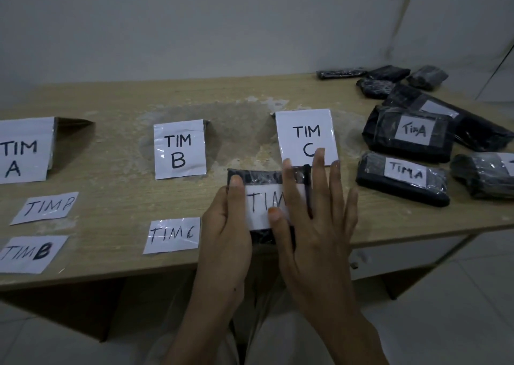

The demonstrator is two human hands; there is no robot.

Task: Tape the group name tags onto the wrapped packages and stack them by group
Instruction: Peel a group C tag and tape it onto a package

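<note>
A black wrapped package (258, 177) lies at the table's front edge, with a white tag (264, 202) reading "TIM" on top; the last letter is hidden. My left hand (226, 220) grips the package's left end, thumb on its top. My right hand (314, 214) lies flat with straight fingers, pressing the tag's right part down. Loose tags lie to the left: "TIM C" (172, 235), "TIM B" (46, 207) and another "TIM B" (27, 253). Standing signs read TIM A (23, 150), TIM B (180, 149) and TIM C (306, 136).
Two packages tagged "TIM A" (411, 134) (403, 178) lie at the right, with another tagged package (486, 174) at the frame edge. Several untagged black packages (386, 82) sit at the back right. The wooden table (116, 186) ends just in front of me.
</note>
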